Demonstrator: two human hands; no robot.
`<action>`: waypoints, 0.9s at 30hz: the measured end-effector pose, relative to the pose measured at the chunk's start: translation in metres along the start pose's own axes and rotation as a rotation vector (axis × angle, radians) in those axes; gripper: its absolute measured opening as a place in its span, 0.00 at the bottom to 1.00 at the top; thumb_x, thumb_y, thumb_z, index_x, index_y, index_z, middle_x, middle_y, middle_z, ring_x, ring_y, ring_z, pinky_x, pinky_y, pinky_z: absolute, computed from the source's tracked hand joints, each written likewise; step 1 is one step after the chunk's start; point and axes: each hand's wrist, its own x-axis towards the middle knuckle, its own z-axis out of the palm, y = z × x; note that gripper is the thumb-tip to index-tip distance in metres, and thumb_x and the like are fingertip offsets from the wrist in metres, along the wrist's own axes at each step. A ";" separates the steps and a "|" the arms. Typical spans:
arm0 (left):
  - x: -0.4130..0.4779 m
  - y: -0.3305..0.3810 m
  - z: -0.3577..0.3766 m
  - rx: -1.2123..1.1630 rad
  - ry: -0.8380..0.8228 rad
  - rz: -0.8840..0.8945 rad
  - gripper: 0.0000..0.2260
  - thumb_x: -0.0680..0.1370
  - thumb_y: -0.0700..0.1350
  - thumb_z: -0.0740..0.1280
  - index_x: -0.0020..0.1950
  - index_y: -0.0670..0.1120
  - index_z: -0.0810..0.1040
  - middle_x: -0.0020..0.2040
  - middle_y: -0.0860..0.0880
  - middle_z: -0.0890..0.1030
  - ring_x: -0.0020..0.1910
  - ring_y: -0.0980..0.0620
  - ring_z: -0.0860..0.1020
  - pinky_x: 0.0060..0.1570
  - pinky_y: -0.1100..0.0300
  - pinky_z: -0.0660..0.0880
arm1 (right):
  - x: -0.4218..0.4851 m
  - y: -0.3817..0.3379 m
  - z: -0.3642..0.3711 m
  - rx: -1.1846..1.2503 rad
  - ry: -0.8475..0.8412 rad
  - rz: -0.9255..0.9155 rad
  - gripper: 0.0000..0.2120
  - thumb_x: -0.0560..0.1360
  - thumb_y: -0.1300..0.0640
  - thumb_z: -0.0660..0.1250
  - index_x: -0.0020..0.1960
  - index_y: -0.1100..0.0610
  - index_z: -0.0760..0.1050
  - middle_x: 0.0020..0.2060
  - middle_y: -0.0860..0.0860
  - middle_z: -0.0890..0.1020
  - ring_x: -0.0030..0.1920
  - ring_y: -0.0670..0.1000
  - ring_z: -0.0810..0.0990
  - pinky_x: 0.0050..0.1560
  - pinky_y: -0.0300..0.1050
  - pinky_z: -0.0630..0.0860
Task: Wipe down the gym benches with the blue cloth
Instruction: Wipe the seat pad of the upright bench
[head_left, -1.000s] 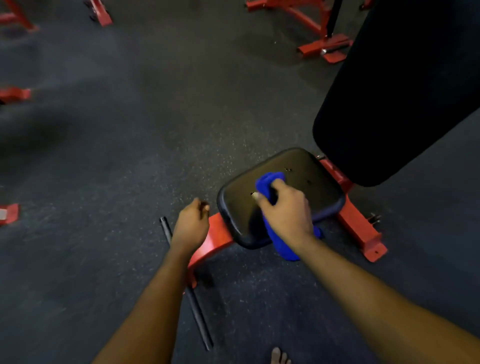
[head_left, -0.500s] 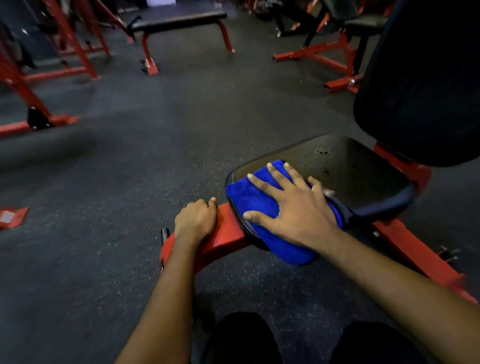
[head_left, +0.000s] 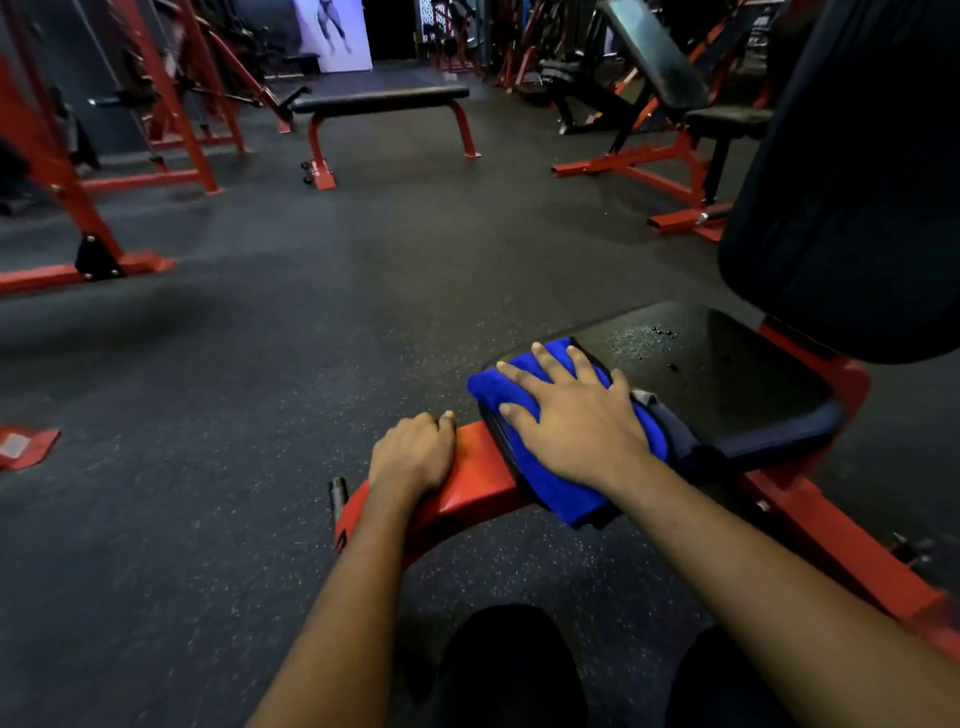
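The blue cloth (head_left: 550, 488) lies draped over the front corner of the black seat pad (head_left: 727, 384), right of centre in the frame, pinned flat under the right hand (head_left: 574, 421) with fingers spread wide. The left hand (head_left: 413, 454) curls over the red frame (head_left: 478, 483) just beside it, bracing. Wiping looks under way; next, a firm sweep toward the droplets (head_left: 641, 340) farther back on the pad.

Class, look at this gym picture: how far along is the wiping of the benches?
Done: nothing can be told as finished. In hand: the right hand presses the blue cloth flat on the front edge of the seat pad, while the left hand braces on the red frame. Left: droplets remain on that pad; the flat bench beyond stands unattended.
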 end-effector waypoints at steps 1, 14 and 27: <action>0.000 -0.001 0.000 -0.001 0.004 0.004 0.24 0.83 0.55 0.49 0.61 0.39 0.77 0.64 0.36 0.77 0.63 0.37 0.75 0.59 0.49 0.70 | -0.010 0.000 0.004 -0.018 0.045 -0.001 0.26 0.80 0.36 0.48 0.78 0.36 0.50 0.80 0.45 0.51 0.79 0.56 0.49 0.73 0.68 0.53; -0.002 0.000 -0.003 -0.018 0.012 0.027 0.24 0.83 0.55 0.50 0.60 0.40 0.78 0.63 0.36 0.77 0.63 0.37 0.75 0.59 0.49 0.70 | -0.001 -0.010 0.006 -0.048 0.033 0.012 0.26 0.82 0.40 0.48 0.79 0.40 0.49 0.80 0.47 0.50 0.79 0.56 0.48 0.74 0.68 0.51; -0.001 -0.001 -0.002 -0.018 0.018 0.029 0.23 0.83 0.55 0.50 0.57 0.40 0.78 0.60 0.37 0.79 0.59 0.37 0.76 0.58 0.48 0.71 | 0.020 -0.008 0.009 -0.038 0.014 -0.010 0.27 0.81 0.40 0.48 0.79 0.39 0.49 0.80 0.47 0.48 0.79 0.56 0.47 0.73 0.71 0.51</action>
